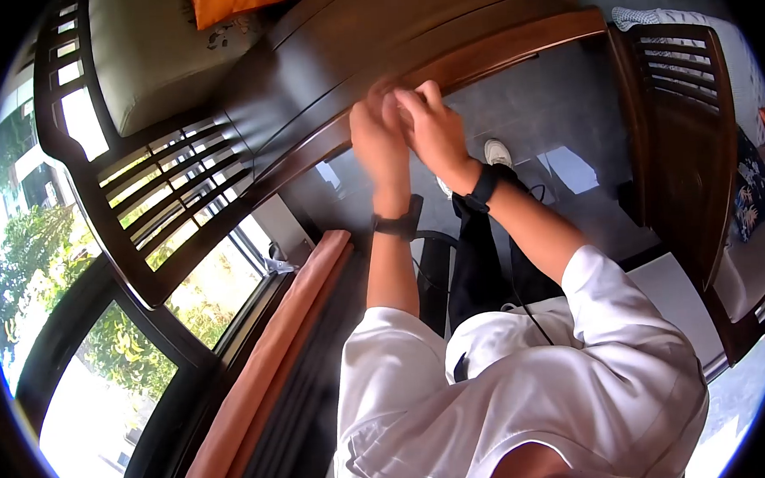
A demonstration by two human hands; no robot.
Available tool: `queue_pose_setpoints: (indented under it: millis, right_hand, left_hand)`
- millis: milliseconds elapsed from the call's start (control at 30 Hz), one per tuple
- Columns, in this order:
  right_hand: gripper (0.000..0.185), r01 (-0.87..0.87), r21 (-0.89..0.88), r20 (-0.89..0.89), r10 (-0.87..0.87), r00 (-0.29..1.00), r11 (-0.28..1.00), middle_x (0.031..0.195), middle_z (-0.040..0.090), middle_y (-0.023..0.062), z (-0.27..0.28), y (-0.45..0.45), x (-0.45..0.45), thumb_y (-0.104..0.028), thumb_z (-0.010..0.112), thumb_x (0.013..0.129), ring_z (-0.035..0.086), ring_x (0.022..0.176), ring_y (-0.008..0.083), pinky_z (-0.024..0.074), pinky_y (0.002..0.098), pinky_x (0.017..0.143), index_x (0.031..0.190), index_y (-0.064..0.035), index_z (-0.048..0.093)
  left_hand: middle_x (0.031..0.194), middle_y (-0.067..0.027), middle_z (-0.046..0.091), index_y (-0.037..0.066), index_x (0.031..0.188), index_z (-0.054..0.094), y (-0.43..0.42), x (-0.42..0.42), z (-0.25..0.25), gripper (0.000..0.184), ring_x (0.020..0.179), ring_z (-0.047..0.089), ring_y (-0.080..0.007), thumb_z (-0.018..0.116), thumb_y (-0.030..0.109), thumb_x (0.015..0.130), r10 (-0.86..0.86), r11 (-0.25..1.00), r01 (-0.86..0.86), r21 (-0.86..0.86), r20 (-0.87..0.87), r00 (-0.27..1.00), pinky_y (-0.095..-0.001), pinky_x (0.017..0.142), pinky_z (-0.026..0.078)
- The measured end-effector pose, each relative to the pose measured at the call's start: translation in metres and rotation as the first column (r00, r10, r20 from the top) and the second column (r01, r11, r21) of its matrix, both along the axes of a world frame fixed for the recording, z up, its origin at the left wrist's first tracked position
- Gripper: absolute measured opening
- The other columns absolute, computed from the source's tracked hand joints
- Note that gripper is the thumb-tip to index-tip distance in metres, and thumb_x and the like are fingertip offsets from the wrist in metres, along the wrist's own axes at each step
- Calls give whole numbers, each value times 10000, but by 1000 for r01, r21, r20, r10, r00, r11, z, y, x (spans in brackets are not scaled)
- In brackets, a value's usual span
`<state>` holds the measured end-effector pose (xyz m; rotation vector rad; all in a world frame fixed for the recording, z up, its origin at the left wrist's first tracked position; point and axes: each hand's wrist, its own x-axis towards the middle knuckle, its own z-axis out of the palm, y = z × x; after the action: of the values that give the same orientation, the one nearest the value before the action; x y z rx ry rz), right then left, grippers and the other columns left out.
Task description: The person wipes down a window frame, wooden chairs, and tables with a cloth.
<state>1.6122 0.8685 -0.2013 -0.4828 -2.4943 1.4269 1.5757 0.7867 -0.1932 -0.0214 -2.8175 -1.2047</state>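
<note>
Table (406, 21), dk wood: L hand (379, 148) + R hand (436, 132) at its near edge, pressed tog., blurred where they meet; can't tell if anything's btwn them. Slatted chair (683, 115) R of table, olive cushion (153, 61) + orange cushion (236, 1) L of it, wht shoe (498, 152) below its edge.

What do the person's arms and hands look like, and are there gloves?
The left sleeve and right sleeve are white, short and loose. Around the wrists, the left band and right band are black. The left hand and right hand wear no gloves.
</note>
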Motion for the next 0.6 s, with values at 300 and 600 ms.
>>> queue_pose_setpoints:
  millis: [300, 600]
  right_hand:
    - [186, 11, -66, 82, -5, 997, 998, 1041, 566, 142, 2, 70, 10, -157, 568, 944, 638, 847, 375, 533, 462, 670, 1122, -117, 599]
    - [222, 223, 139, 134, -241, 961, 965, 1015, 560, 141, -6, 194, 27, -162, 638, 901, 639, 733, 404, 541, 483, 595, 1119, -144, 598]
  left_hand:
    - [932, -238, 588, -13, 920, 490, 74, 4, 5, 345, 838, 567, -430, 591, 311, 980, -42, 982, 61, -177, 112, 993, -475, 725, 465]
    - [1095, -189, 581, 57, 1051, 522, 211, 4, 11, 270, 917, 626, -423, 585, 309, 977, -281, 932, 317, -174, 204, 938, -515, 728, 497]
